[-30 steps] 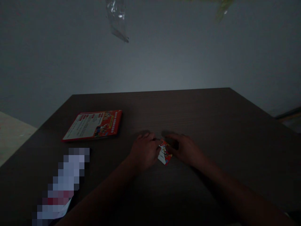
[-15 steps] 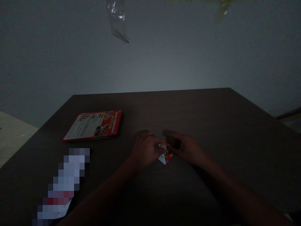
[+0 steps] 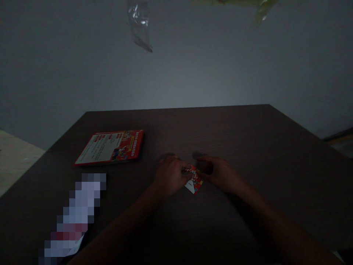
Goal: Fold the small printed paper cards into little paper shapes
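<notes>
A small folded piece of red printed paper [image 3: 196,182], its white underside showing as a triangle, lies on the dark table between my hands. My left hand [image 3: 171,176] grips its left side, with thumb and forefinger closed on the paper. On the other side, my right hand [image 3: 219,173] pinches the right edge between thumb and curled fingers. Part of the paper is hidden under the fingertips, and the dim light blurs the print.
A red-and-white printed booklet or stack of sheets [image 3: 110,148] lies at the left of the table [image 3: 220,129]. Nearer to me is a pixelated long object [image 3: 78,209]. A wall stands behind the table, with a clear plastic piece [image 3: 140,27] hanging on it.
The view has shifted very slightly. Both hands stay at the paper, and my right fingertips have moved a little along its right edge.
</notes>
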